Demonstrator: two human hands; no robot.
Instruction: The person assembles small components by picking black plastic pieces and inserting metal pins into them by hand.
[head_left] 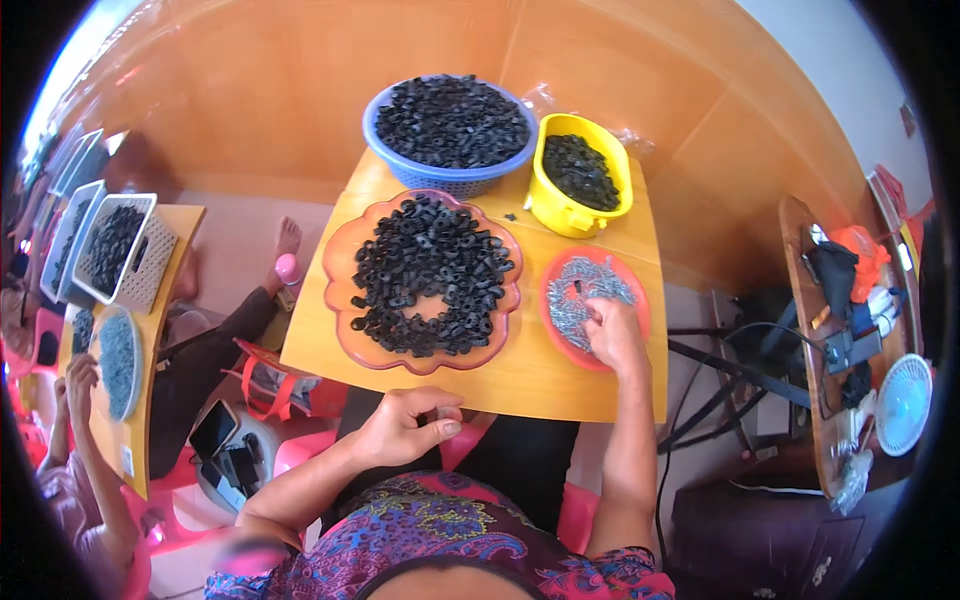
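My right hand (612, 332) reaches into a red oval plate (642, 290) of small silvery screws (578, 290). Its fingertips are pressed together among the screws, and what they pinch is hidden. My left hand (412, 426) is held at the table's near edge, fingers curled toward the thumb. Something dark shows between them, too small to name. In front of this hand stands a scalloped orange tray (340, 262) heaped with small black ring-like plastic parts (430, 260), with a bare patch near its front.
Behind the tray stand a blue basket (450, 183) and a yellow tub (567, 222), both holding black parts. At left, a person's hands (80, 385) are beside another plate of screws (118, 365). A side table at right bears a small fan (903, 403).
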